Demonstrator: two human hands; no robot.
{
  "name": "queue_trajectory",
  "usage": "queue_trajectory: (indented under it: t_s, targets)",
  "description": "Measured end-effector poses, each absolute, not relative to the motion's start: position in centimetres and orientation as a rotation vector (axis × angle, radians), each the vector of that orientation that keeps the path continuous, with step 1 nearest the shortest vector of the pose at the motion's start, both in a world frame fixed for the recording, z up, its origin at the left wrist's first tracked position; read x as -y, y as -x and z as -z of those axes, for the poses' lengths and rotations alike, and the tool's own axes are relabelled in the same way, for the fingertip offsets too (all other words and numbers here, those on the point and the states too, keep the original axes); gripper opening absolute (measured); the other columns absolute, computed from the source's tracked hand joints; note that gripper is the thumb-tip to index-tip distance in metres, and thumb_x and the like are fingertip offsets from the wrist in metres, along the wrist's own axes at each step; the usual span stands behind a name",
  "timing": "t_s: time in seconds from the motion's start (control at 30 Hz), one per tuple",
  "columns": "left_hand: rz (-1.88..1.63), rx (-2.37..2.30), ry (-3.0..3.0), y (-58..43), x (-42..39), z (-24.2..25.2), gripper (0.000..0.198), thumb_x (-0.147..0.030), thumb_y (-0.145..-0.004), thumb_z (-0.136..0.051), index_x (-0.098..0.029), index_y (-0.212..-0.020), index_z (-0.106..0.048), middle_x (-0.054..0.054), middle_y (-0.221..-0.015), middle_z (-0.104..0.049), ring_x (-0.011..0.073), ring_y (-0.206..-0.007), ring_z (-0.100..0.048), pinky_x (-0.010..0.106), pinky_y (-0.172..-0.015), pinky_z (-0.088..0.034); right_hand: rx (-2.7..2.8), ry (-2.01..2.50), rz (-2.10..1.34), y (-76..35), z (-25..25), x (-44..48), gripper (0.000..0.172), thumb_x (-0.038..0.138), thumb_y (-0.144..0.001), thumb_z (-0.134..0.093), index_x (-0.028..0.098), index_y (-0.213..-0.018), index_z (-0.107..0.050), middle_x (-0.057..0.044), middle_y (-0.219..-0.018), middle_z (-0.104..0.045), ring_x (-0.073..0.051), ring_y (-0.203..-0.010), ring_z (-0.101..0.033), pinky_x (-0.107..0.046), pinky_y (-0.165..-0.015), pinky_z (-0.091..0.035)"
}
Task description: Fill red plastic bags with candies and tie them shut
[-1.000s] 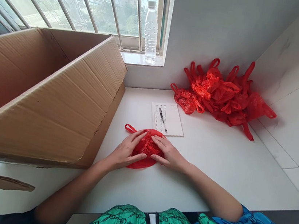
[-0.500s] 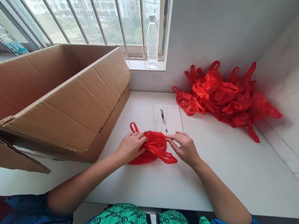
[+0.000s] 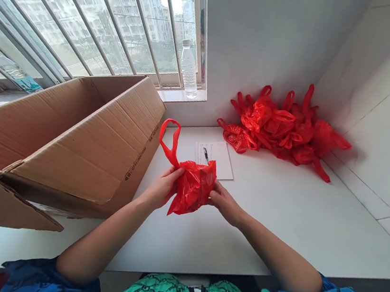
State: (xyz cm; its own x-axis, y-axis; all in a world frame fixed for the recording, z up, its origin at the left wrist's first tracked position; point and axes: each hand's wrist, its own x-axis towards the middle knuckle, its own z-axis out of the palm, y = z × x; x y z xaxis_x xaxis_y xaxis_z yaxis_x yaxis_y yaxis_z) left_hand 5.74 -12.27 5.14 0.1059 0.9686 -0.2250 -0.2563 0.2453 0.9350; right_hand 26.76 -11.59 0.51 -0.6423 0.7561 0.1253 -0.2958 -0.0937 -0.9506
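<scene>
Between my two hands is a crumpled red plastic bag (image 3: 193, 188), with one handle loop standing up at its upper left. My left hand (image 3: 163, 187) grips its left side, thumb on the front near the base of that loop. On the right side, my right hand (image 3: 224, 201) holds the bag's edge, with its fingers partly hidden behind the plastic. Whatever the bag contains, if anything, cannot be seen. Just behind the bag lies a white notebook (image 3: 227, 162) with a black pen (image 3: 206, 154) on it.
A large open cardboard box (image 3: 90, 151) takes up the left of the white table (image 3: 278, 224). Several red plastic bags (image 3: 284, 124) are heaped at the back right by the wall. A clear water bottle (image 3: 189, 71) stands on the windowsill before the barred window.
The bag has been lifted and turned upright, its loop now rising at the left. My right hand has closed on its right side. The view has tilted slightly upward and to the right.
</scene>
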Motion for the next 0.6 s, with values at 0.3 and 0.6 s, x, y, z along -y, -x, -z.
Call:
queue_trajectory:
  t_s: [0.3,0.6]
  targets:
    - [-1.035,-1.158,-1.221,-5.2,13.5,-7.7,0.039,-0.051,-0.085,-0.066,-0.019,-0.107,-0.065,0.008,-0.103,-0.071,0.0234,-0.093,-0.067,0.031,-0.078,-0.054,1.346,0.635,-1.79,-27.0,-0.8,11.7,0.04,0.042,-0.083,-0.072,0.023,-0.117,-0.059,-0.005,-0.109,-0.069,-0.022,-0.095,-0.067,-0.042,-0.085,-0.055]
    - [-1.389,-1.378,-1.218,-0.1,19.6,-18.2,0.038,-0.049,-0.076,-0.074,-0.024,-0.103,-0.066,0.001,-0.086,-0.072,0.018,-0.068,-0.067,0.025,-0.056,-0.057,1.582,0.695,-1.89,-27.2,-0.9,12.0,0.037,0.045,-0.089,-0.064,0.021,-0.117,-0.062,-0.009,-0.112,-0.069,-0.022,-0.099,-0.068,-0.039,-0.084,-0.055]
